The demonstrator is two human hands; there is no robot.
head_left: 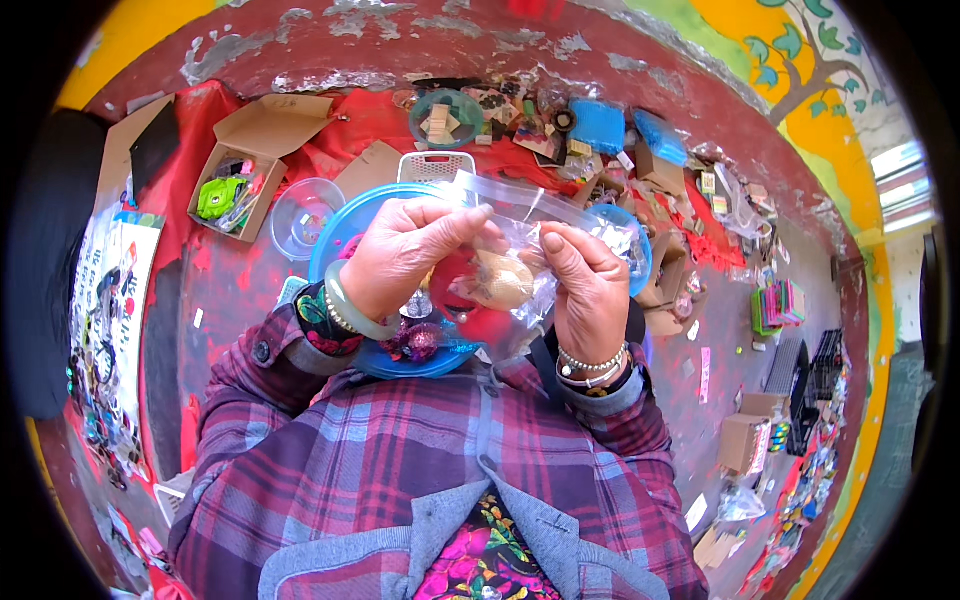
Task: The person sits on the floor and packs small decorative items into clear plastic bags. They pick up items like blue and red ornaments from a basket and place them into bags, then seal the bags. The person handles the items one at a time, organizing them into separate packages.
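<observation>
My left hand (405,250) and my right hand (588,297) are raised in front of my chest, both closed on the upper part of a clear plastic bag (535,208). A pale beige rounded ornament (503,281) shows through the film between the hands. Something red (455,285) lies beside it, its shape blurred by the plastic. Beneath the hands sits a blue basin (345,222), and a glittery purple ball (424,343) rests in it near the rim closest to me. My hands and the bag hide much of the basin.
An open cardboard box (262,150) with a bright green item stands at the left, next to a clear round tub (303,215). A white basket (436,167) is behind the basin. Blue plastic packs (598,127) and cartons line the far wall. A smaller blue basin (641,262) sits right.
</observation>
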